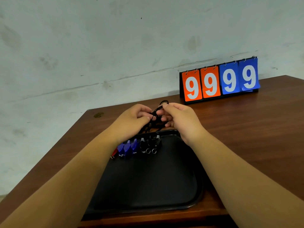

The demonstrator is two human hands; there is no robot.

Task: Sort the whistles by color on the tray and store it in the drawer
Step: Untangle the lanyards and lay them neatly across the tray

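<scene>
A black tray [148, 181] lies on the wooden table in front of me. Along its far edge stands a row of whistles: a red whistle [114, 153] half hidden by my left forearm, then three blue whistles [127, 148], then black whistles [150, 144] with metal rings. Just beyond the tray's far rim both hands work a tangle of black cords [153, 119]. My left hand [133, 120] pinches the cords from the left. My right hand [177, 118] pinches them from the right, a loop sticking up above its thumb.
A flip scoreboard [219, 80] showing 9 9 9 9 on orange and blue cards stands at the table's back right, against a pale wall. The table's left edge [62, 139] runs diagonally close to the tray. Bare wood lies right of the tray.
</scene>
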